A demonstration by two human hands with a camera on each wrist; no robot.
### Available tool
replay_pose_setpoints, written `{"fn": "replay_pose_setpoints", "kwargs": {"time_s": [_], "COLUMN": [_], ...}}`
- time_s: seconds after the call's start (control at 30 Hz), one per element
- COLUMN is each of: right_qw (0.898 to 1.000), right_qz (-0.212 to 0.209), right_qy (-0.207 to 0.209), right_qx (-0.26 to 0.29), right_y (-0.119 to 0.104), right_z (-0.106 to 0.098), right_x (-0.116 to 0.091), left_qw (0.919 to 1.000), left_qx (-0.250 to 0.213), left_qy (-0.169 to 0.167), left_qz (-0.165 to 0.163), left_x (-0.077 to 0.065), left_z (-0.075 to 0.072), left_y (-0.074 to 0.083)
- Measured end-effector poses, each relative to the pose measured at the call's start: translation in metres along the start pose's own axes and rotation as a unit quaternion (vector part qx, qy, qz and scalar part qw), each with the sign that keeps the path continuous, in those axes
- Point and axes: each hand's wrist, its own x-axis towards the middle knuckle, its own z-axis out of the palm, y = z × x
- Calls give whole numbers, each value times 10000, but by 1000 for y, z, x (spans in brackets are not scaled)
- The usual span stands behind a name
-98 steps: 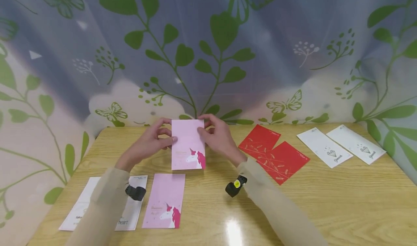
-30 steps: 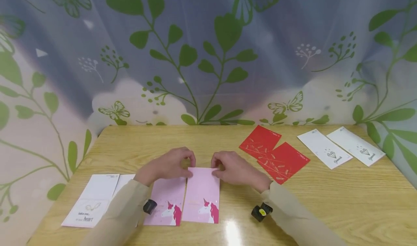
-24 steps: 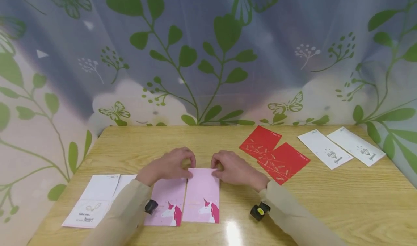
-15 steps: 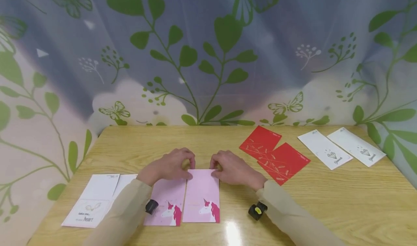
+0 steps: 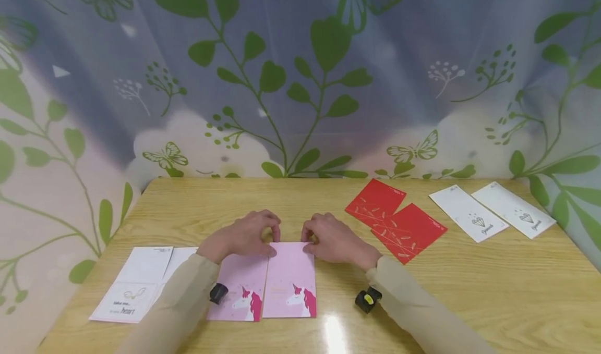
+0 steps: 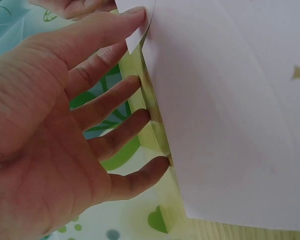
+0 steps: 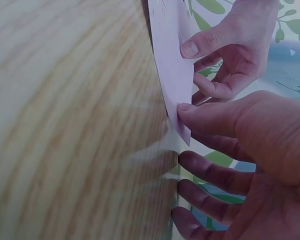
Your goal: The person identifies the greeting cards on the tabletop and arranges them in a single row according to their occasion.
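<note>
Two pink cards with a white, pink-maned unicorn lie side by side on the wooden table. My left hand (image 5: 246,234) pinches the top left corner of the right-hand unicorn card (image 5: 288,276), while my right hand (image 5: 335,239) pinches its top right corner. The other unicorn card (image 5: 237,276) lies just left of it, partly under my left hand and wrist. In the left wrist view that neighbouring card fills the right side, its edge near my left fingertips. In the right wrist view both thumbs press the pink card's top edge, and other right fingertips meet the table.
White cards with printed lettering (image 5: 127,281) lie at the left, partly hidden by my left sleeve. Two overlapping red cards (image 5: 399,229) with gold sprigs lie right of centre. Two white diamond cards (image 5: 474,216) lie farther right. A patterned curtain (image 5: 300,109) hangs behind the table (image 5: 493,291).
Both hands have brought the raised unicorn card down and toward the front, onto the table beside the other one. Over the last second hands and card stay nearly still.
</note>
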Motion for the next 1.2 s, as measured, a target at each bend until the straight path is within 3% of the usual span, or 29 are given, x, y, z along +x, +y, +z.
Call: {"fn": "replay_pose_setpoints", "kwargs": {"time_s": [0.73, 1.2], "right_qw": [9991, 9997], "right_qz": [378, 154], "right_qy": [-143, -168], "right_qx": [-93, 36], "right_y": [-1, 2], "right_z": [3, 3], "right_x": [4, 6], "left_qw": [10000, 9998], "left_qx": [57, 103], "left_qy": [-25, -69], "left_qz": [-14, -162], "left_x": [0, 3], "left_z": [0, -1], "left_y": [-1, 0]}}
